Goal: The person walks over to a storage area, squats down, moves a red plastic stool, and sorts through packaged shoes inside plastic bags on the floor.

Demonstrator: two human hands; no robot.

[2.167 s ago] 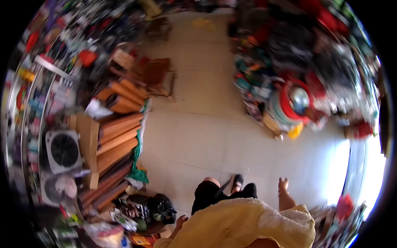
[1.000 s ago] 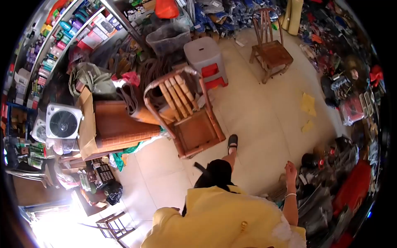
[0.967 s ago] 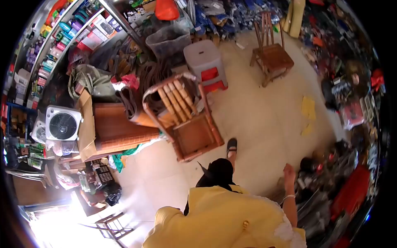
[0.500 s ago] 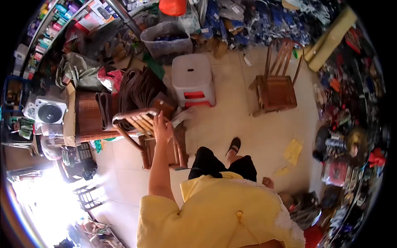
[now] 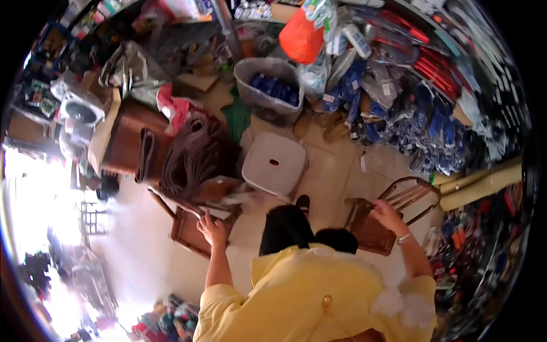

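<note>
My left hand [image 5: 212, 229] is at the near end of the top rail of a small wooden chair [image 5: 191, 232] on the left. Its fingers are stretched out and apart; whether they touch the rail is unclear. My right hand [image 5: 387, 215], with a bracelet at the wrist, hangs over the seat of a second wooden chair [image 5: 373, 235] on the right. Blur hides how its fingers are set. Between the chairs, ahead of my legs, stands a pale plastic stool [image 5: 274, 165] with a slot in its top.
Folded brown mats [image 5: 196, 157] lie behind the left chair. A translucent bin [image 5: 268, 105] holds blue packages. Beside it hangs an orange bag [image 5: 301, 37]. Piled blue packaged goods [image 5: 433, 125] and yellow rolls [image 5: 484, 185] border the right side. A fan [image 5: 80, 111] stands far left.
The view has shifted forward, and the stool now appears nearer to my legs. My right hand has come into view over the right chair. My left hand's fingers no longer lie across the chair rail.
</note>
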